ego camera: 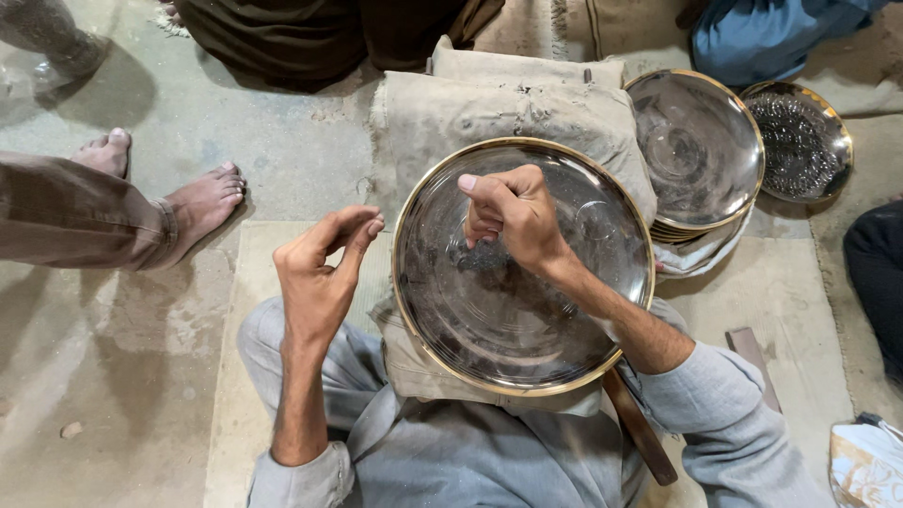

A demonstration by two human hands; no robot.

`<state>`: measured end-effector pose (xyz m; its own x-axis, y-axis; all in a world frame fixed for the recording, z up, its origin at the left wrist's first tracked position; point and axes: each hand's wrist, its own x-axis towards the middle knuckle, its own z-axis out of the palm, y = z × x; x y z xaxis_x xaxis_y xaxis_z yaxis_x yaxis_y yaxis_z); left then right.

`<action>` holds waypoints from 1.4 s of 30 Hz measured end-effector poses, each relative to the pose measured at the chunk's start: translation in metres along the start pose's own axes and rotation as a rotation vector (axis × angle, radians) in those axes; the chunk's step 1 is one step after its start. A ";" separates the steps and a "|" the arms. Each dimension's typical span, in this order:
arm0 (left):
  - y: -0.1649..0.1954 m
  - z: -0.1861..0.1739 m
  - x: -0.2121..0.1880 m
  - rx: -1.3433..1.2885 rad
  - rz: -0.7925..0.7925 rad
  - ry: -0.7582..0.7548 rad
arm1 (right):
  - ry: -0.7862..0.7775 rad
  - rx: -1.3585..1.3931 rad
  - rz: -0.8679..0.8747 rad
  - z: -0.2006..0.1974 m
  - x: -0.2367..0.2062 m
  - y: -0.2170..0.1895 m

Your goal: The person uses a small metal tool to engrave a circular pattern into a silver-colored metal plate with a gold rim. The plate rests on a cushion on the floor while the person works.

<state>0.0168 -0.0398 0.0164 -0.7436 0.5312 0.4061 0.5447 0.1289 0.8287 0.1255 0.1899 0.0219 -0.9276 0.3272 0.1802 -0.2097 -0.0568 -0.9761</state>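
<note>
Under our right hand [513,216], curled narrow around something too small to tell, lies the shiny gold-rimmed metal tray [489,329] on padded cloth [442,113]. Our left hand [320,273] hovers beside its rim, fingertips pinched, bare floor [122,357] beyond.

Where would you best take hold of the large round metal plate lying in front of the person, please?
Probably at the gold rim of the metal plate on its left edge, beside the open left hand: it overhangs the cloth pad there, while the right hand covers the middle.
</note>
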 end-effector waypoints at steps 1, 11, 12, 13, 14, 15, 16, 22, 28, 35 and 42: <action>0.003 -0.001 0.000 -0.004 -0.002 -0.006 | 0.003 0.004 0.003 0.000 0.000 0.000; 0.013 0.012 0.004 -0.057 0.015 -0.115 | 0.098 0.000 -0.030 0.003 0.002 0.002; 0.013 0.014 0.004 -0.066 0.021 -0.132 | 0.109 -0.001 -0.031 0.002 0.002 0.003; 0.012 0.016 0.004 -0.058 0.025 -0.156 | 0.094 0.000 -0.043 0.002 0.001 0.003; 0.012 0.018 0.005 -0.050 0.028 -0.181 | 0.080 0.000 -0.055 0.002 0.000 0.004; 0.011 0.021 0.006 -0.043 0.033 -0.205 | 0.066 -0.001 -0.067 0.001 -0.001 0.005; 0.011 0.025 0.007 -0.039 0.038 -0.249 | 0.062 -0.007 -0.078 0.001 -0.001 0.005; 0.015 0.045 0.009 -0.088 0.068 -0.448 | 0.061 -0.012 -0.085 0.001 -0.001 0.006; 0.019 0.052 0.015 -0.079 0.143 -0.498 | 0.072 0.034 -0.045 0.003 -0.003 0.003; 0.019 0.052 0.016 -0.063 0.125 -0.532 | 0.082 0.030 -0.042 0.005 -0.003 0.001; 0.019 0.052 0.015 -0.051 0.122 -0.531 | 0.074 0.038 -0.064 0.004 -0.002 0.003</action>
<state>0.0360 0.0145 0.0184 -0.3708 0.8913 0.2609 0.5856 0.0064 0.8106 0.1251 0.1853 0.0195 -0.8867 0.4004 0.2312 -0.2808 -0.0692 -0.9573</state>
